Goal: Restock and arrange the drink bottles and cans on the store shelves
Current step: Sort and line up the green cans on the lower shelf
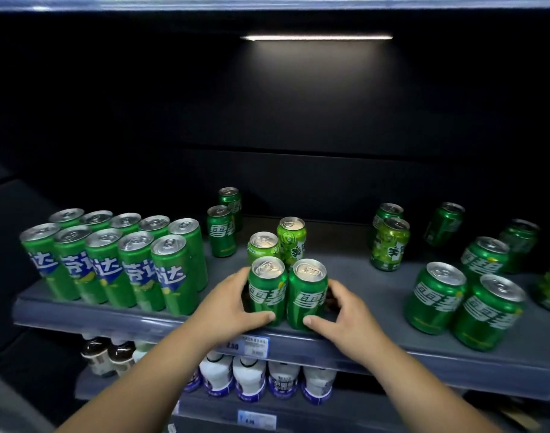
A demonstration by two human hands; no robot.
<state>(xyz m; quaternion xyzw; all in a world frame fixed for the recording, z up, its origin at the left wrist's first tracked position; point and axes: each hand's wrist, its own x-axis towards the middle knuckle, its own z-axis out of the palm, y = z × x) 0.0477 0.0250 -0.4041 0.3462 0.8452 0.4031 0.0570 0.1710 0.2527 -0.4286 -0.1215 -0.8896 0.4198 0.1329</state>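
Observation:
Two dark green cans stand side by side at the front of the grey shelf [376, 285]. My left hand [233, 304] grips the left can [266, 289], thumb across its front. My right hand [339, 314] grips the right can [307, 292] in the same way. Just behind this pair stand two lighter green cans [290, 237]. Two more dark green cans [221, 231] stand further back, one behind the other.
Several tall green cans [117, 264] fill the shelf's left in two rows. Scattered green cans [436, 295] stand on the right, some light green [389, 243]. Below, a shelf holds white bottles [251, 379] and brown-capped bottles [108, 354]. Price tags [251, 345] line the edges.

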